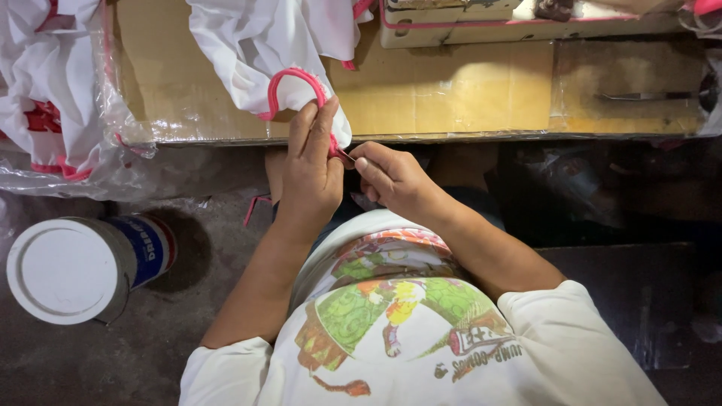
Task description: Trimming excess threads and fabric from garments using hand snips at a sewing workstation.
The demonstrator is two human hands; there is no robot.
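A white garment (263, 45) with pink trim lies over the front edge of a cardboard-topped table (451, 90). My left hand (310, 169) pinches the pink-edged collar (297, 79) of the garment at the table's edge. My right hand (391, 177) is closed beside it, fingertips pinching a small thin tool or thread at the pink trim; what it holds is too small to tell. Both hands touch the same spot of the trim.
A plastic bag of white and pink garments (53, 98) hangs at the left. A white-lidded tin can (75, 267) stands on the concrete floor. Metal tweezers (647, 95) lie on the table at the right. A pink-edged box (481, 22) sits at the back.
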